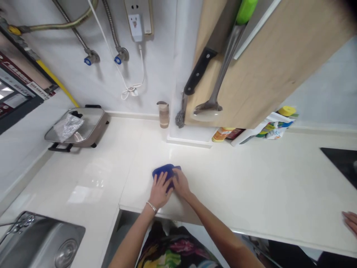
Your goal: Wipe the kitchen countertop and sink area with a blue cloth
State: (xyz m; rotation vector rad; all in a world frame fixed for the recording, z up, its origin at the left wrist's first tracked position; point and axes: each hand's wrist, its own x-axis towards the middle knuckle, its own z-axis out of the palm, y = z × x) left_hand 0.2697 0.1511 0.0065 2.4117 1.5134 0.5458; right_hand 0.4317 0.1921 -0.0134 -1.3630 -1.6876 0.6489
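Note:
A folded blue cloth [164, 169] lies on the white countertop [228, 186] in front of me. My left hand [160, 190], with a bracelet at the wrist, rests flat on it, fingers spread. Against the cloth's right side, my right hand [182, 183] has its fingers curled, and the edge seems pinched between thumb and fingers. The fingertips of the right hand are partly hidden.
An electric pan [96, 128] holding a plastic bag stands back left, above a sink [41, 243]. A jar [164, 116] stands by the wall. A knife [199, 72] and ladle [213, 106] hang before a wooden board [251, 85]. Another person's hand [350, 220] touches the counter at far right.

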